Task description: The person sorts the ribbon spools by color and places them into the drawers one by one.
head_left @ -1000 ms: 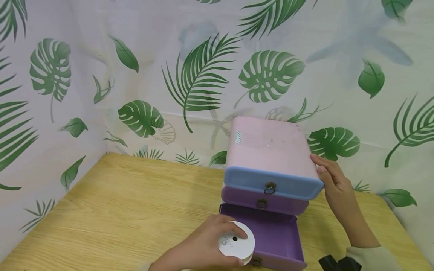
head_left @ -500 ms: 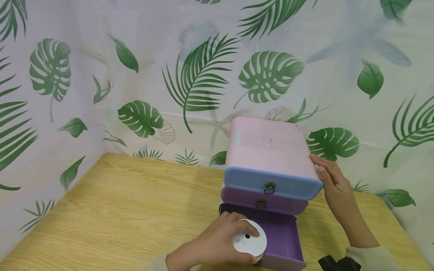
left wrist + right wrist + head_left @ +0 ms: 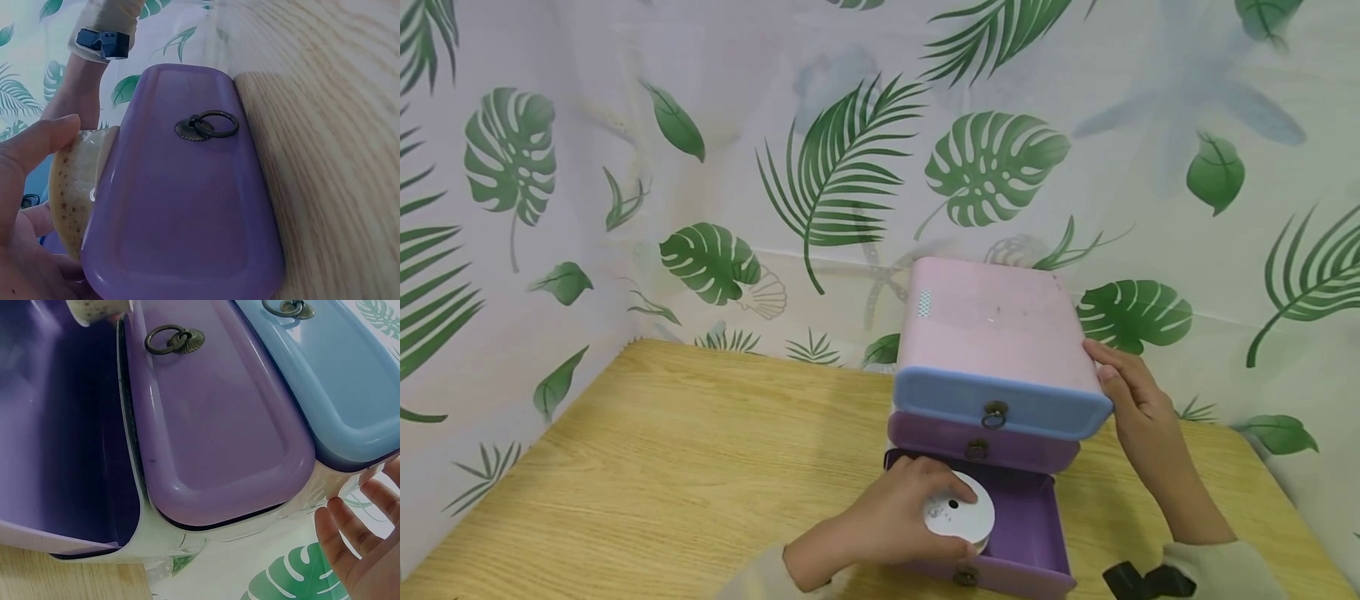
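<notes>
My left hand (image 3: 891, 517) holds a white ribbon spool (image 3: 972, 518) by its edge, thumb and fingers on opposite sides. A round hole marks the middle of its white face. In the left wrist view, cream star-patterned material (image 3: 74, 181) shows around the spool's edge, behind the purple drawer front (image 3: 181, 187). The spool is at the pulled-out bottom drawer (image 3: 1026, 521), over its left part; whether it touches the floor is hidden. My right hand (image 3: 1142, 417) rests its fingers against the right side of the pink-topped drawer cabinet (image 3: 992, 321), near the blue top drawer (image 3: 940, 396).
The closed purple middle drawer (image 3: 1030, 448) has a ring pull, like the blue one above. Wooden tabletop (image 3: 700, 467) extends left of the cabinet. A leaf-printed cloth (image 3: 850, 275) hangs close behind it. A black device (image 3: 1150, 581) is strapped at the right sleeve.
My left hand has carried the spool rightward from the drawer's left front corner, then slightly back over the drawer. My right hand keeps its place on the cabinet.
</notes>
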### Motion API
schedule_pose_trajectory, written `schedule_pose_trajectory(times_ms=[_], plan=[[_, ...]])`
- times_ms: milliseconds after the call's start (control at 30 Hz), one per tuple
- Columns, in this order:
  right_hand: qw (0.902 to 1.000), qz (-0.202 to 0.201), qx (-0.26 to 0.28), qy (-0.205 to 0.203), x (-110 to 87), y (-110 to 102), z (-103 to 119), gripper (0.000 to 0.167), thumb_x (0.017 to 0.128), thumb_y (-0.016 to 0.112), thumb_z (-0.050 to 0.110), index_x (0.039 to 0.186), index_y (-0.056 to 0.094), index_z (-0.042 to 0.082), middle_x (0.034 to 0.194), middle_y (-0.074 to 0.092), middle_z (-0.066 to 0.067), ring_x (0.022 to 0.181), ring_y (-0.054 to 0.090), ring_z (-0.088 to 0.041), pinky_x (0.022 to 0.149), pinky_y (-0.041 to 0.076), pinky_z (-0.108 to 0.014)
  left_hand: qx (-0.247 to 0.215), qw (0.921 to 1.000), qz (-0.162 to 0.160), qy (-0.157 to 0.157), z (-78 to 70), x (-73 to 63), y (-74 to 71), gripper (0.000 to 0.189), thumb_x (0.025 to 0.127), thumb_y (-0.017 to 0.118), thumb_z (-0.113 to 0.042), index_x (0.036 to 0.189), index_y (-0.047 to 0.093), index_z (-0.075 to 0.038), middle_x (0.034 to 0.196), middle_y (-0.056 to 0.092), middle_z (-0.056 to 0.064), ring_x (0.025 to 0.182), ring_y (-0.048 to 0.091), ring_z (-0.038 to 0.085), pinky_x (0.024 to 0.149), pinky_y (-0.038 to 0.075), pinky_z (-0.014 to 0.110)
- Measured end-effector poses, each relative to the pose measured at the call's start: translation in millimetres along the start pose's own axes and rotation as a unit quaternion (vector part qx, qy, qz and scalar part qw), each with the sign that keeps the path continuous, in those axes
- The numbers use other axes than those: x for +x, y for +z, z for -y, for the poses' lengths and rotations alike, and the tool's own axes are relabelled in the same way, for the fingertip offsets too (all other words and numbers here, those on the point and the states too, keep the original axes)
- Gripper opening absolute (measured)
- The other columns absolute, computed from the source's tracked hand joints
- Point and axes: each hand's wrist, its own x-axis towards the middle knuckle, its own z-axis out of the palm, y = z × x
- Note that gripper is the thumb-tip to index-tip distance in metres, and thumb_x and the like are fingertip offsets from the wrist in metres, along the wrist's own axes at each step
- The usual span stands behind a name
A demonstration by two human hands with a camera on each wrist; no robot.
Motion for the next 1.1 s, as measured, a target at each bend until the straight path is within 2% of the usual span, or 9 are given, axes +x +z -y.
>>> schedule_pose_trajectory(times_ms=[233, 367, 533, 933, 1100], plan=[[1.0000, 0.005, 0.004, 0.001, -1.1, 0, 0, 0.040, 0.104, 0.041, 0.025, 0.143, 0.048, 0.019, 0.130, 0.043, 0.032, 0.118, 0.037, 0.019, 0.087, 0.031, 0.000, 0.001, 1.0000, -0.004, -0.006, 1.1, 6.6, 1.1, 0.043, 0.076, 0.079, -0.046, 0.115, 0.068, -0.031, 0.125, 0.060, -0.005, 0.107, 0.046, 0.009, 0.084, 0.040, 0.020], [1.0000, 0.004, 0.004, -0.001, -1.0, 0, 0, 0.040, 0.104, 0.040, 0.025, 0.143, 0.048, 0.020, 0.130, 0.044, 0.031, 0.119, 0.037, 0.018, 0.087, 0.032, 0.000, 0.019, 0.9997, -0.010, -0.007, 2.6, 10.0, 3.6, 0.045, 0.075, 0.079, -0.047, 0.115, 0.068, -0.030, 0.124, 0.060, -0.005, 0.107, 0.047, 0.010, 0.083, 0.040, 0.020], [1.0000, 0.005, 0.000, 0.000, -0.2, -1, 0, 0.040, 0.104, 0.040, 0.027, 0.143, 0.048, 0.021, 0.131, 0.044, 0.031, 0.119, 0.037, 0.018, 0.087, 0.032, 0.000, 0.037, 0.9990, 0.000, -0.024, 2.0, 11.4, 4.5, 0.047, 0.073, 0.080, -0.049, 0.114, 0.068, -0.031, 0.127, 0.060, -0.003, 0.108, 0.049, 0.012, 0.083, 0.042, 0.022], [1.0000, 0.005, -0.002, -0.004, -0.3, 0, 2, 0.040, 0.105, 0.040, 0.026, 0.143, 0.048, 0.022, 0.130, 0.045, 0.030, 0.119, 0.037, 0.018, 0.087, 0.031, 0.000, 0.070, 0.9971, 0.003, -0.030, 5.2, 12.0, 9.4, 0.045, 0.075, 0.077, -0.052, 0.113, 0.068, -0.031, 0.124, 0.062, -0.002, 0.112, 0.052, 0.018, 0.089, 0.043, 0.028], [1.0000, 0.005, 0.000, -0.001, -0.3, 0, 2, 0.040, 0.105, 0.039, 0.027, 0.143, 0.047, 0.022, 0.131, 0.045, 0.029, 0.118, 0.037, 0.018, 0.087, 0.031, -0.001, 0.074, 0.9968, 0.010, -0.028, 9.1, 13.3, 11.4, 0.042, 0.078, 0.075, -0.051, 0.113, 0.069, -0.028, 0.123, 0.063, -0.002, 0.117, 0.051, 0.024, 0.095, 0.043, 0.035]])
